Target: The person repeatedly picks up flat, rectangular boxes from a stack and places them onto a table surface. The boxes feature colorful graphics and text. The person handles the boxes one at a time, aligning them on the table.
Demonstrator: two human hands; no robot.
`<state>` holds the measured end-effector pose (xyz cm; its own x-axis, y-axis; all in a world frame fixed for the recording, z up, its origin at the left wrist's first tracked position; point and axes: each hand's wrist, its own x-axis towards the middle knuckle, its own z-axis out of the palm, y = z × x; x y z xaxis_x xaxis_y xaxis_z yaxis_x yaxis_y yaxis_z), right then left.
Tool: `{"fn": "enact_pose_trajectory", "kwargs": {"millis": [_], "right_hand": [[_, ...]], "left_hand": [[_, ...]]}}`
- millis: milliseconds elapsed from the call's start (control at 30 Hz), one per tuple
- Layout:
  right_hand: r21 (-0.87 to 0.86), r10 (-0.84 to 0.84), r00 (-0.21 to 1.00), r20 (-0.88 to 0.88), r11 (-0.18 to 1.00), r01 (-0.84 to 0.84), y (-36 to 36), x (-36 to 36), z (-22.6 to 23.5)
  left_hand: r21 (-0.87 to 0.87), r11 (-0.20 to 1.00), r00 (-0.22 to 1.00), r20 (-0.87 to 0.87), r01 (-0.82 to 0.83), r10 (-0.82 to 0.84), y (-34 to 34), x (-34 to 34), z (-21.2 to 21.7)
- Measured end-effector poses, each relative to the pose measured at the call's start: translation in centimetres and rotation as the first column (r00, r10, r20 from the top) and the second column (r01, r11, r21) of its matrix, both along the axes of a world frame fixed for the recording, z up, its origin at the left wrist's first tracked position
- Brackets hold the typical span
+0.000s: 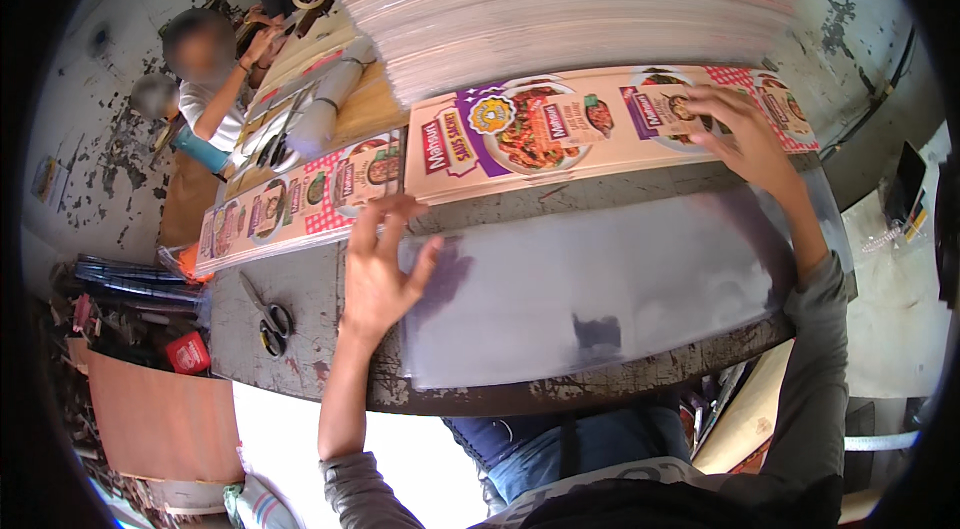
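A stack of clear plastic sheets or sleeves (520,299) lies flat at the table's near edge. Behind it is a low pile of long printed cards (600,159), peach-coloured with food pictures and a red checked end. My right hand (738,139) is over the right part of that pile, fingers bent and apart; whether the tips touch the top card I cannot tell. Beside the left end of the plastic, my left hand (382,274) has its fingers spread and holds nothing. Just beyond its fingertips lies a second pile of similar printed cards (290,204).
A tall stack of boards (580,9) rises behind the cards. Black-handled scissors (268,314) lie on the left of the dark worn table (310,349). A clear plastic roll (325,114) rests on a wooden table, where other people work at the far left.
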<state>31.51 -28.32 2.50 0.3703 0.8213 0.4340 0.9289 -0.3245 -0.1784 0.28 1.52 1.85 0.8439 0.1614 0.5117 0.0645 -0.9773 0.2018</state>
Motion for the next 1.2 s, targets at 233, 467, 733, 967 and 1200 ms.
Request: {"fn": "enact_pose_trajectory", "kwargs": {"millis": [233,467,733,967,1200], "right_hand": [[-0.345,0.006,0.99,-0.139,0.937,-0.054,3.3,3.1,0.9],[-0.36,-0.064,0.95,-0.306,0.931,-0.054,4.8,6.1,0.3],[-0.216,-0.009,0.952,-0.307,0.975,-0.06,4.8,5.8,-0.6],[-0.127,-0.116,0.98,-0.161,0.987,0.096,5.0,5.2,0.4],[-0.022,0.014,1.0,0.001,1.0,-0.014,4.9,0.6,6.0]], "left_hand": [[0.028,0.995,0.975,-0.203,0.092,-0.085,-4.2,0.5,-0.4],[0.078,0.991,0.983,-0.159,0.11,-0.096,-4.4,0.8,-0.6],[0.24,0.965,0.993,-0.085,0.105,-0.087,-4.6,0.3,-0.9],[0.267,0.96,0.996,-0.018,-0.079,0.087,-2.7,0.5,-1.1],[0.322,0.935,0.982,0.065,0.149,-0.178,-1.0,0.0,-1.5]]}}
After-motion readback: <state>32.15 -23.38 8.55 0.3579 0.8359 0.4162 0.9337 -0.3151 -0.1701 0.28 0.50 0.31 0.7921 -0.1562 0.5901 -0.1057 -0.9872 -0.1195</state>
